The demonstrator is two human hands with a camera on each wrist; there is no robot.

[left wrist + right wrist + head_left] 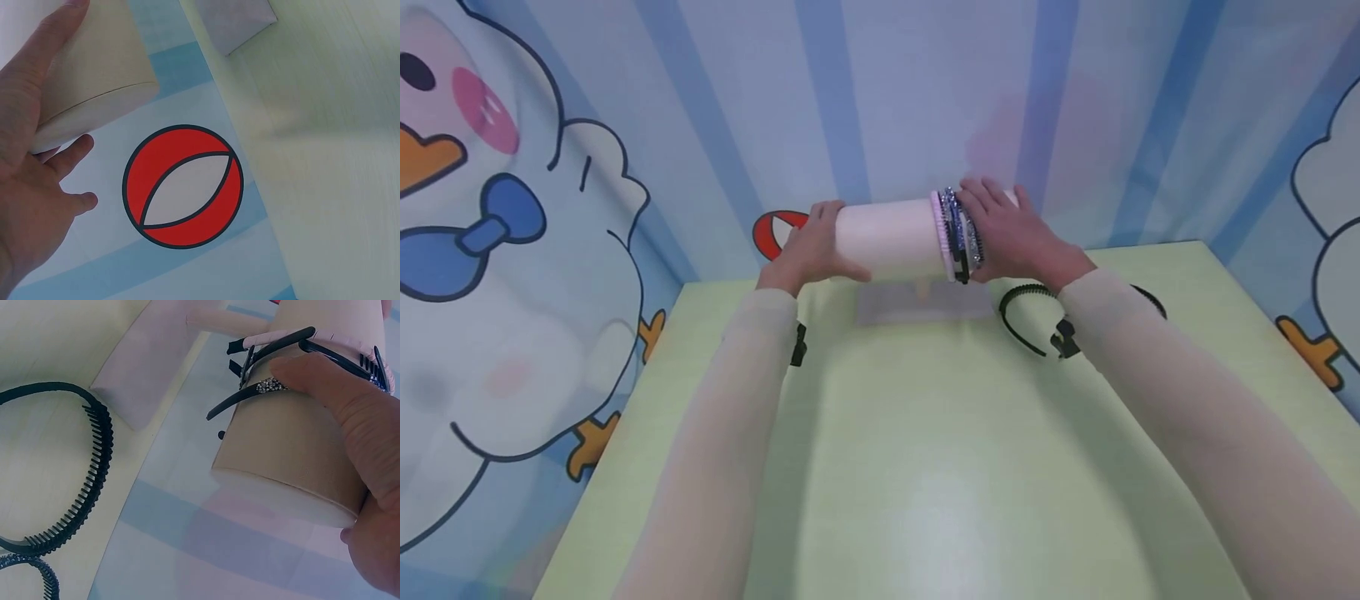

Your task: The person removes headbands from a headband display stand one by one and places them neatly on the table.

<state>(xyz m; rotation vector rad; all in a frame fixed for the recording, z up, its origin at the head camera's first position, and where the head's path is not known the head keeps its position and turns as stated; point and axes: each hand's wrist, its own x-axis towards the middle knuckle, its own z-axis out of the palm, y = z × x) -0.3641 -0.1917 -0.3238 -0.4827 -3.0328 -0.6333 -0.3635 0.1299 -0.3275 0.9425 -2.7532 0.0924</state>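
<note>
A pale pink cylinder (891, 237) lies level on a short post above a flat lilac base (925, 302), forming a headband stand. My left hand (812, 250) grips its left end, thumb in front; the left wrist view shows that thumb along the cylinder (103, 56). Several headbands (957, 233), pink, black and glittery, sit bunched round the right part. My right hand (1011, 229) holds them from the right. In the right wrist view its thumb (312, 375) presses a black headband with a rhinestone patch (270, 385). The far-side fingers are mostly hidden there.
On the pale green table (925, 458), a black toothed headband (103, 444) lies right of the stand, partly behind my right wrist. A glittery headband (44, 569) lies beside it. A printed blue striped backdrop (917, 100) rises just behind the stand.
</note>
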